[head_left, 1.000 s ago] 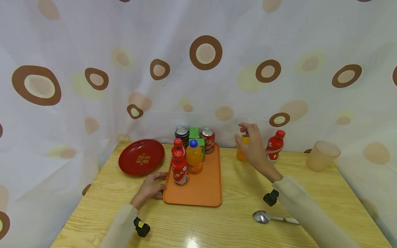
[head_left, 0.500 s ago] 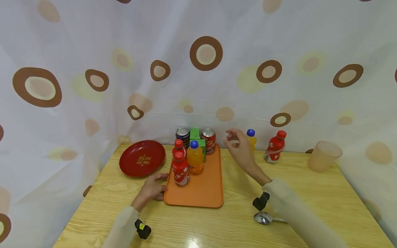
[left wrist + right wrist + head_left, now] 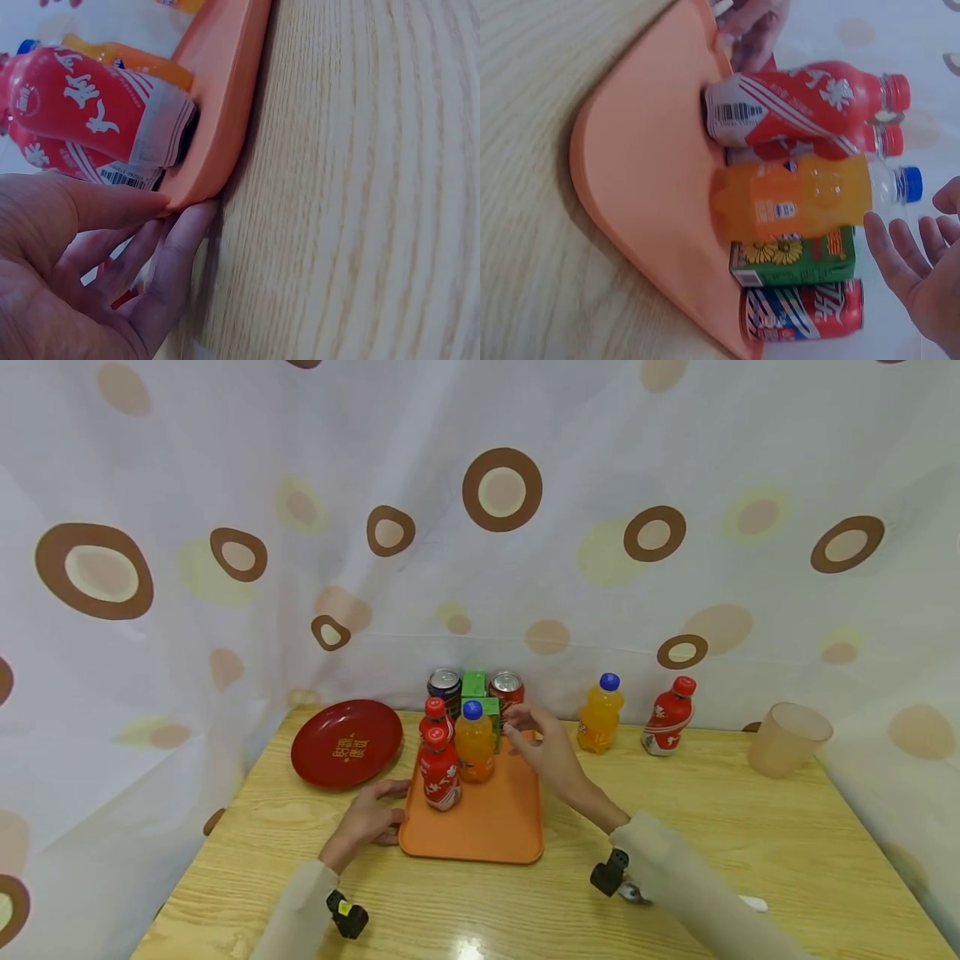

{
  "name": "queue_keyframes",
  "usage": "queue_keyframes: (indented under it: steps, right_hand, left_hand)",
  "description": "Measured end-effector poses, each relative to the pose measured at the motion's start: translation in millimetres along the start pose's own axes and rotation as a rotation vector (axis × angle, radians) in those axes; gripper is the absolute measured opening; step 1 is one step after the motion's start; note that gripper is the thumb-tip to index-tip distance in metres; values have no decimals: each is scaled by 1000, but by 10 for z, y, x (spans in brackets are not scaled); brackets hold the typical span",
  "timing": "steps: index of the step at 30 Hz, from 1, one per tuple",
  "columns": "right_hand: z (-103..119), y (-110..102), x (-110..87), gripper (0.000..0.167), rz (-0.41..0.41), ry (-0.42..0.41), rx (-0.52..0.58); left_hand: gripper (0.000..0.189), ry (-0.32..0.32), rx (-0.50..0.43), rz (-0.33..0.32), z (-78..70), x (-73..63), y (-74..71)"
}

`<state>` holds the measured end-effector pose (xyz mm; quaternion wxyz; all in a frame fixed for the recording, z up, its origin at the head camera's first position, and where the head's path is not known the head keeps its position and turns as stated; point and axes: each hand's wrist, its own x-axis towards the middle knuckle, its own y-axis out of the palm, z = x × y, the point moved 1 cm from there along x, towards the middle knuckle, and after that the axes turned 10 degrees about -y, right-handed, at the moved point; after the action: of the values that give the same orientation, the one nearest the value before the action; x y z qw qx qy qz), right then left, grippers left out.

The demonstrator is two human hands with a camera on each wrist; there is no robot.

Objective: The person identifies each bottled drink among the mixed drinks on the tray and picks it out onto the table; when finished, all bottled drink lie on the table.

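My left hand (image 3: 366, 816) pinches the left rim of the orange tray (image 3: 487, 822), thumb (image 3: 124, 206) on top and fingers against the side. On the tray stand two red-capped bottles, the nearer red bottle (image 3: 439, 772) in front of the other (image 3: 435, 713). Beside them is an orange-soda bottle (image 3: 476, 750) with a blue cap. Behind stand green drink cartons (image 3: 791, 259), a red can (image 3: 804, 311) and a dark can (image 3: 444, 687). My right hand (image 3: 553, 758), empty with loosely bent fingers, hovers over the tray's right side, its fingertips near the orange-soda bottle's cap in the right wrist view.
Right of the tray, another orange-soda bottle (image 3: 601, 714) and a red bottle (image 3: 669, 718) stand near the curtain (image 3: 525, 585). A frosted cup (image 3: 787, 742) is at far right, a red plate (image 3: 347, 743) at left. My right forearm partly covers a spoon (image 3: 633, 892).
My right hand has moved left, away from the orange-soda bottle on the table, to above the tray. That bottle now shows fully. My left hand keeps its hold on the tray rim.
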<state>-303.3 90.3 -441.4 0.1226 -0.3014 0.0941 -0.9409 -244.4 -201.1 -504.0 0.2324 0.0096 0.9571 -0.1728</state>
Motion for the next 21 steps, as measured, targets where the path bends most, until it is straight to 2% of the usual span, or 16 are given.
queue_keyframes:
  steps: [3, 6, 10, 14, 17, 21]
  right_hand:
    - [30, 108, -28, 25, 39, -9, -1]
    - [68, 212, -48, 24, 63, -51, -58]
    - [109, 362, -46, 23, 68, -197, -199]
    - [176, 516, -24, 27, 72, -318, -268]
    - [187, 622, -6, 31, 101, -326, -278]
    - [159, 705, -12, 41, 170, -231, -295]
  left_hand:
    - [56, -12, -23, 16, 28, 10, -16]
    - [57, -14, -49, 31, 41, 16, -17]
    - [57, 5, -55, 36, 39, 9, -9]
    - [56, 16, -46, 23, 31, -2, 0]
    - [55, 22, -41, -3, 27, -7, -1]
    - [53, 35, -24, -31, 22, -9, 16]
